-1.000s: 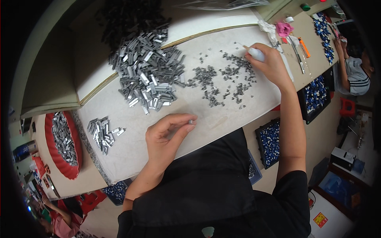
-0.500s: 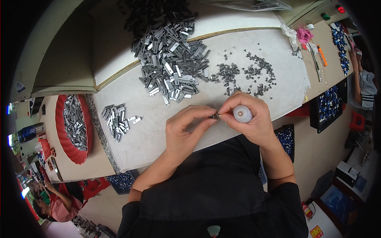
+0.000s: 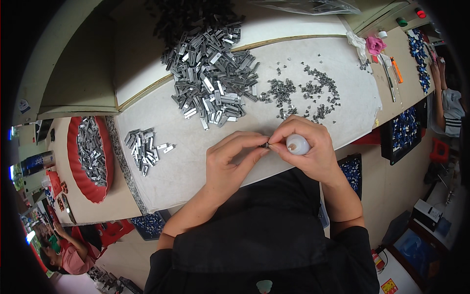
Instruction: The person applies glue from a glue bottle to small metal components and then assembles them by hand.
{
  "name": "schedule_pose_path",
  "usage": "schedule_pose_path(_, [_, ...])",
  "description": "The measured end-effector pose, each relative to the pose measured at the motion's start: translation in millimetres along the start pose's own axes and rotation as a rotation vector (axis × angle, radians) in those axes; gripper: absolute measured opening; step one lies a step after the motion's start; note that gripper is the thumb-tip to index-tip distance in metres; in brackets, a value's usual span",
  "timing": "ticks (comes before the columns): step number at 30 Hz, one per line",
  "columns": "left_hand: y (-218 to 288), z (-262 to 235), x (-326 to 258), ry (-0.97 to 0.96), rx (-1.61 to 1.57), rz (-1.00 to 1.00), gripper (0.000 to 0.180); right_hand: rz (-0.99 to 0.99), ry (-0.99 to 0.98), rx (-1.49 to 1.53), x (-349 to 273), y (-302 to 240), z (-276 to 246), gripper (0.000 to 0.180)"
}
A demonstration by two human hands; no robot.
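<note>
- Two hands of ours meet at the fingertips above the counter (image 3: 178,174), close to its near edge.
- Our left hand (image 3: 225,161) pinches a small dark part (image 3: 265,145) between thumb and finger; so little of it shows that a slight roll of the thumb could drop it.
- Our right hand (image 3: 318,149) brings thumb and finger to the same part, with the bottle (image 3: 297,145) tucked in its curl. Minding both, we could loosen on the bottle or knock the part askew.
- We cannot tell where the bottle's nozzle points; a tense squeeze might let something out onto our skin.
- Loose bits (image 3: 279,93) lie just beyond our fingers, and a careless sweep could scatter them.
- Dropped among those, the part might be hard for us to find; dropped toward us, it could go over the edge.
- That tall pile (image 3: 215,83) looks loosely heaped, so a bump could send pieces sliding.
</note>
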State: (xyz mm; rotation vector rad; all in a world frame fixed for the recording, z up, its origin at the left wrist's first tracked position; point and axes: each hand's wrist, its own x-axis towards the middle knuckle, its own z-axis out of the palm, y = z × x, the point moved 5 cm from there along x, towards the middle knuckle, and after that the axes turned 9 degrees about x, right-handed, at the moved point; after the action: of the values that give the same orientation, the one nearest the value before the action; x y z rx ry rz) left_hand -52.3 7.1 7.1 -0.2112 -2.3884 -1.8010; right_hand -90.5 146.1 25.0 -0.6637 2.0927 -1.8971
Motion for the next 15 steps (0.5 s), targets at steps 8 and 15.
schedule_pose_path(8, [12.1, -15.5, -6.1, 0.085, 0.297, 0.095, 0.018, 0.001, -0.030, -0.117, 7.4, -12.0, 11.5, 0.019])
schedule_pose_path(15, [0.5, -4.3, -18.3, 0.106, 0.268, 0.102, 0.015, -0.008, 0.129, -0.236, -10.9, -12.8, 18.4, 0.011])
